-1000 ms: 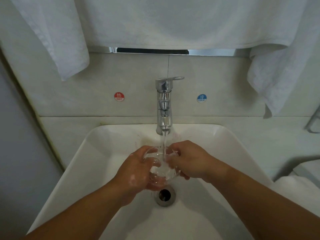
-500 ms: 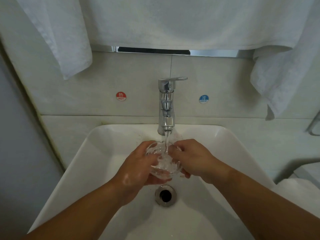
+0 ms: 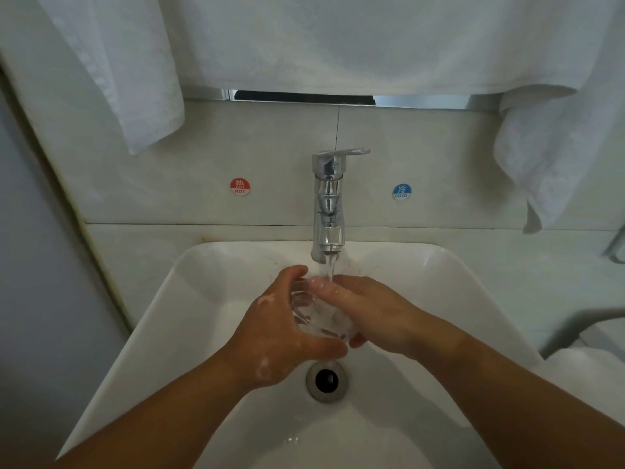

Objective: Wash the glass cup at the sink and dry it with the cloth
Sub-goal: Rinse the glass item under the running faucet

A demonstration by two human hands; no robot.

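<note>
A clear glass cup (image 3: 313, 316) is held over the white sink (image 3: 439, 282), right under the chrome tap (image 3: 327, 204), and water runs down onto it. My left hand (image 3: 280, 336) wraps the cup from the left and below, with soap foam on its back. My right hand (image 3: 368, 313) covers the cup from the right, its thumb across the rim. Most of the cup is hidden between the two hands. A white cloth (image 3: 304, 38) hangs on the wall above the tap.
The sink drain (image 3: 326, 380) lies just below my hands. Red HOT (image 3: 240, 187) and blue COLD (image 3: 401, 192) stickers flank the tap on the tiled wall. Another white cloth (image 3: 602, 363) lies at the right edge.
Both hands have lifted the cup slightly toward the tap and turned it. My right hand has slid over the rim, covering more of the glass.
</note>
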